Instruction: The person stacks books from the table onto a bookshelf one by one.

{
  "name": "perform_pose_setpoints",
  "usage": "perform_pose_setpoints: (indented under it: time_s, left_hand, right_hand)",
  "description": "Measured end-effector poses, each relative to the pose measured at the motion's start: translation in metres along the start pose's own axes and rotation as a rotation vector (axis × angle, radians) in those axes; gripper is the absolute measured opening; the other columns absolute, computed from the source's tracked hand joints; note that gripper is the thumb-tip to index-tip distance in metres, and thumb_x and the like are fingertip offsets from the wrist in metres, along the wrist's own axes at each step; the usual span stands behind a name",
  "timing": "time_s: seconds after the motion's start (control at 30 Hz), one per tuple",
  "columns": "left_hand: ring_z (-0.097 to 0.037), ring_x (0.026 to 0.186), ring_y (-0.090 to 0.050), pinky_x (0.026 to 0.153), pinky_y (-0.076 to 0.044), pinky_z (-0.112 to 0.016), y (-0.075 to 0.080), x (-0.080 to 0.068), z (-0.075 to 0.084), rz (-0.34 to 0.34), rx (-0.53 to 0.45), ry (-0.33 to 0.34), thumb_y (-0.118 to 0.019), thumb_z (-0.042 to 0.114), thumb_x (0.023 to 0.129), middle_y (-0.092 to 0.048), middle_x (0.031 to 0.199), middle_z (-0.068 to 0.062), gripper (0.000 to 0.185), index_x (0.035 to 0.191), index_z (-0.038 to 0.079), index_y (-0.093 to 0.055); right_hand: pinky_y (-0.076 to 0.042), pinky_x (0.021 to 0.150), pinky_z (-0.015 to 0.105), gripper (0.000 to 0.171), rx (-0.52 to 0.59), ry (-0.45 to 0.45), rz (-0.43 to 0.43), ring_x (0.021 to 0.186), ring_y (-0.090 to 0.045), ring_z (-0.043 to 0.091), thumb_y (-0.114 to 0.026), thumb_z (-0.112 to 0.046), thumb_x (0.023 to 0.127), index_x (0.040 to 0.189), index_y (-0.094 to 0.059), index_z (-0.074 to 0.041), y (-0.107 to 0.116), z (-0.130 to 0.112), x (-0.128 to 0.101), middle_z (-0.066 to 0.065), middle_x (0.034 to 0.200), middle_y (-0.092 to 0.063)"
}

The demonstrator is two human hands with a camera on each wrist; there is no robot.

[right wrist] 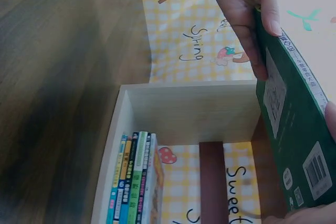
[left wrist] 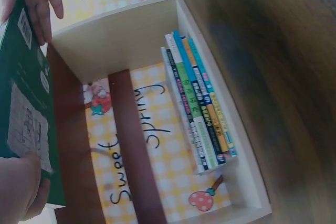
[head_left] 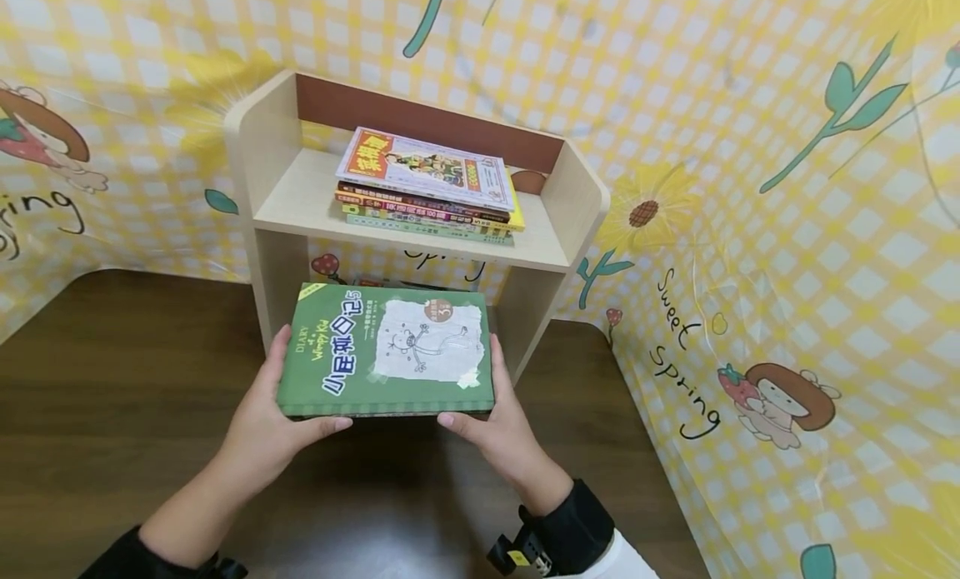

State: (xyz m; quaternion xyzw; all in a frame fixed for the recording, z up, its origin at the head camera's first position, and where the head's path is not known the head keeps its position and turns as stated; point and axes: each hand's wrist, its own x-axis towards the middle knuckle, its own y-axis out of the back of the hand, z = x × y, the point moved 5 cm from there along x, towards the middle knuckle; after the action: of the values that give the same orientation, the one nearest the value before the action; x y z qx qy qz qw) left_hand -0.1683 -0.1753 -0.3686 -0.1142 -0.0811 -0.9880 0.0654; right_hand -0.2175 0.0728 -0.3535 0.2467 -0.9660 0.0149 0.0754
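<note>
Both hands hold a green Diary of a Wimpy Kid book (head_left: 427,346) flat in front of a small wooden bookshelf (head_left: 303,192), cover up. The left hand (head_left: 262,421) grips its left side, thumb along the near edge. On the right side the right hand (head_left: 502,429) grips it the same way. The green underside with a barcode shows in both wrist views; fingers spread beneath it. A pile of books (head_left: 431,171) lies on the upper shelf. In the lower compartment several thin books (left wrist: 199,103) stand upright against one side of the frame.
The bookshelf stands on a dark wooden floor (head_left: 120,379). Behind it and to the right hangs a yellow checked cloth (head_left: 705,254) with flowers and cartoon figures. Brown back strips (right wrist: 211,182) cross the rear of the shelf, with cloth showing between them.
</note>
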Motion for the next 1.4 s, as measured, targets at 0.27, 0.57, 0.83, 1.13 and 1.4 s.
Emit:
perform_pose_setpoints:
  time_s: [0.27, 0.57, 0.83, 1.13, 1.4]
  left_hand:
    - [0.012, 0.095, -0.053, 0.080, -0.041, -0.003, 0.001, -0.002, 0.020, 0.024, 0.059, -0.056, -0.085, 0.003, 0.070, -0.026, 0.152, -0.024, 0.124, 0.156, 0.016, 0.004]
    - [0.008, 0.096, -0.053, 0.078, -0.044, -0.006, 0.003, 0.011, 0.050, 0.019, 0.099, -0.140, -0.085, 0.004, 0.071, -0.027, 0.152, -0.019, 0.123, 0.156, 0.020, 0.002]
    - [-0.002, 0.098, -0.055, 0.077, -0.047, -0.009, 0.010, 0.042, 0.080, -0.010, 0.073, -0.195, -0.083, 0.004, 0.074, -0.033, 0.148, -0.012, 0.116, 0.156, 0.024, -0.003]
    - [-0.004, 0.095, -0.061, 0.079, -0.051, -0.015, 0.017, 0.089, 0.114, -0.054, -0.062, -0.144, -0.081, 0.000, 0.075, -0.041, 0.141, -0.009, 0.113, 0.156, 0.027, -0.006]
    - [-0.003, 0.086, -0.062, 0.072, -0.053, -0.018, 0.018, 0.128, 0.129, -0.076, -0.024, -0.103, -0.077, -0.003, 0.077, -0.053, 0.119, 0.000, 0.090, 0.148, 0.016, -0.025]
  right_hand:
    - [-0.048, 0.092, 0.023, 0.113, -0.070, 0.078, 0.037, 0.121, -0.051, 0.016, -0.077, -0.013, 0.083, 0.155, 0.009, -0.023, 0.000, -0.015, -0.005, 0.002, 0.161, -0.009]
    - [-0.048, 0.093, 0.024, 0.112, -0.129, 0.142, 0.071, 0.126, -0.049, 0.023, -0.076, -0.009, 0.083, 0.155, 0.008, -0.027, 0.005, -0.042, 0.001, -0.002, 0.161, -0.010]
    - [-0.040, 0.104, 0.030, 0.110, -0.139, 0.162, 0.072, 0.134, -0.041, 0.022, -0.071, 0.000, 0.085, 0.155, 0.009, -0.026, 0.011, -0.071, 0.031, -0.007, 0.161, -0.009]
    - [-0.030, 0.113, 0.034, 0.105, -0.093, 0.174, 0.117, 0.136, -0.038, 0.015, -0.068, 0.006, 0.085, 0.156, 0.005, -0.024, 0.018, -0.105, 0.072, -0.006, 0.161, -0.008]
    - [-0.029, 0.112, 0.035, 0.093, -0.114, 0.153, 0.130, 0.136, -0.034, 0.015, -0.067, 0.000, 0.088, 0.156, -0.007, -0.020, 0.027, -0.117, 0.105, -0.001, 0.156, -0.026]
